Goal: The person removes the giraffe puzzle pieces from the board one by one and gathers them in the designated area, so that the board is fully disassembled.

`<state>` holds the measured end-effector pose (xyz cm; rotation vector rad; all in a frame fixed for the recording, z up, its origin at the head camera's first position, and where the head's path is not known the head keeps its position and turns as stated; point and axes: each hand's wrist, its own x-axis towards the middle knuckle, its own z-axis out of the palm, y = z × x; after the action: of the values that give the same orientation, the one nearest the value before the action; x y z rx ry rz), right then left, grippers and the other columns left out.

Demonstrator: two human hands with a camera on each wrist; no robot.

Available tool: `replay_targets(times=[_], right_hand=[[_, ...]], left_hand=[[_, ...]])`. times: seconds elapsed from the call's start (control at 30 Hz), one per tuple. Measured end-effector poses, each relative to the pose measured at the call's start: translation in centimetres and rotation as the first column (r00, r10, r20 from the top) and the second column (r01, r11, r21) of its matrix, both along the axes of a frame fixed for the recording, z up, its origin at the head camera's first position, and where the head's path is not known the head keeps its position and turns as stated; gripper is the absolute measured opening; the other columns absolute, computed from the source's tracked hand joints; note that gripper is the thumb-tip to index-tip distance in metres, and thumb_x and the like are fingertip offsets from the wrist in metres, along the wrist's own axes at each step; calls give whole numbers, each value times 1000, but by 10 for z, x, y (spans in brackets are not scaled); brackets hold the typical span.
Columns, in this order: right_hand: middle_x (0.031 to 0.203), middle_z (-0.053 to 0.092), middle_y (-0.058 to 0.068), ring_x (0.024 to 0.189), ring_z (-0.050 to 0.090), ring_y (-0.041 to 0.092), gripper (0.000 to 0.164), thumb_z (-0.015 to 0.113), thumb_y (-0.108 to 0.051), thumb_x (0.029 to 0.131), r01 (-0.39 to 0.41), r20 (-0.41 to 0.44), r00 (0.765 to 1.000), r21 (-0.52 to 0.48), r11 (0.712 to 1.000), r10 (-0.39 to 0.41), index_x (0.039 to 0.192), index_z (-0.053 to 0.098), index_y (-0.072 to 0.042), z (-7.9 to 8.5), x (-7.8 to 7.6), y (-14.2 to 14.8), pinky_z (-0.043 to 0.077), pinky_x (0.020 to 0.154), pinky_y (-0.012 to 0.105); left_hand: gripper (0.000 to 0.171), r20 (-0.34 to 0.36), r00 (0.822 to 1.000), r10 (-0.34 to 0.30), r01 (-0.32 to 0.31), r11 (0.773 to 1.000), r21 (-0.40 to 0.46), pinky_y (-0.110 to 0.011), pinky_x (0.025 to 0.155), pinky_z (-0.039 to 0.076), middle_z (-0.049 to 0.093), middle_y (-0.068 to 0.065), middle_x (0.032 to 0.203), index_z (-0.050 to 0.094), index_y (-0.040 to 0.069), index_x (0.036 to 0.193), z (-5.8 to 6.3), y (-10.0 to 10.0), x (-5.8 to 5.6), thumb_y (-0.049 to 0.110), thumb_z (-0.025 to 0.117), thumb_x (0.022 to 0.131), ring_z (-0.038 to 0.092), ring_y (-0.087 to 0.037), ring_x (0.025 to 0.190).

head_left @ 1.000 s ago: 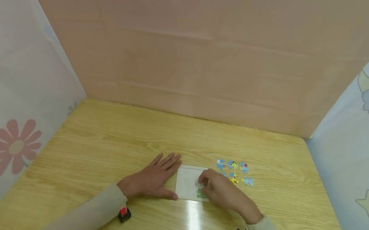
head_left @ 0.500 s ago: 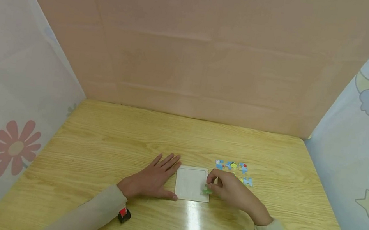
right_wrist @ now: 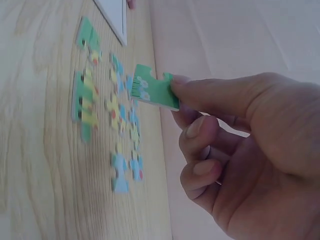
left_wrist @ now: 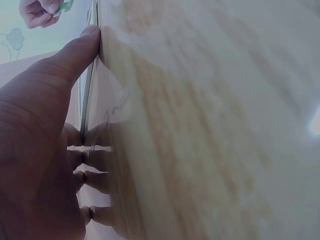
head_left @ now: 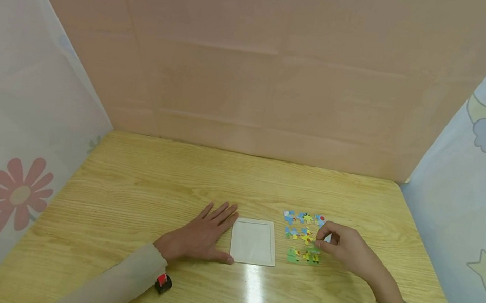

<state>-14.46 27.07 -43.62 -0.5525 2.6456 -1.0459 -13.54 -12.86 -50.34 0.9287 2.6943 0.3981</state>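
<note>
My right hand (head_left: 352, 252) pinches a green jigsaw piece (right_wrist: 152, 89) between thumb and index finger. White flowers and a small fence pattern mark one end of the piece. The hand hangs over the right side of the loose jigsaw pieces (head_left: 293, 255), which lie in three rows, green nearest me and blue farthest. Palm down with fingers spread, my left hand (head_left: 200, 238) rests on the table; its thumb and fingertips touch the left edge of the square white puzzle tray (head_left: 253, 242). Nothing lies in the tray.
A wood-grain table (head_left: 165, 171) carries everything. A plain tan backdrop (head_left: 259, 71) rises at the back edge, with patterned cloth walls at left and right. Black straps with small mounts show at both wrists.
My right hand lifts the green jigsaw piece off the tray's lower right corner and carries it right, over the loose pieces. The left hand stays where it was.
</note>
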Motion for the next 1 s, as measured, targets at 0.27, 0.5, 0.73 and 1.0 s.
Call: replay_targets(times=[0.27, 0.5, 0.73, 1.0], right_hand=[[88, 67, -2, 62, 44, 4, 7, 76, -16, 99, 10, -4, 1000, 30, 999, -10, 95, 70, -17, 0, 2, 28, 41, 55, 25], [92, 71, 0, 65, 45, 3, 8, 72, -12, 101, -40, 30, 999, 35, 999, 39, 94, 71, -15, -7, -1, 44, 42, 56, 25], [93, 71, 0, 64, 42, 4, 7, 72, -13, 101, -52, 85, 995, 29, 998, 49, 94, 72, -14, -15, -4, 50, 40, 55, 25], [91, 70, -1, 67, 44, 4, 5, 76, -17, 100, -37, 81, 996, 52, 998, 32, 96, 73, -14, -20, -6, 49, 41, 59, 25]], left_hand=[[113, -9, 1000, -12, 12, 1000, 1, -61, 137, 4, 1, -8, 183, 13, 8, 172, -2, 1, 0, 80, 55, 95, 1, -30, 171], [114, 4, 1000, 2, -2, 1000, -3, -59, 137, 3, 0, -7, 183, 12, 9, 172, 0, 1, 0, 80, 56, 95, 0, -28, 171], [114, 4, 1000, 4, -4, 1000, 0, -59, 137, 3, 1, -7, 183, 13, 9, 172, 0, 1, 0, 79, 57, 95, 1, -28, 171], [113, 13, 1000, 5, -5, 1000, 5, -59, 138, 3, 0, -7, 183, 13, 9, 172, 2, 1, 1, 79, 57, 95, 1, -28, 171]])
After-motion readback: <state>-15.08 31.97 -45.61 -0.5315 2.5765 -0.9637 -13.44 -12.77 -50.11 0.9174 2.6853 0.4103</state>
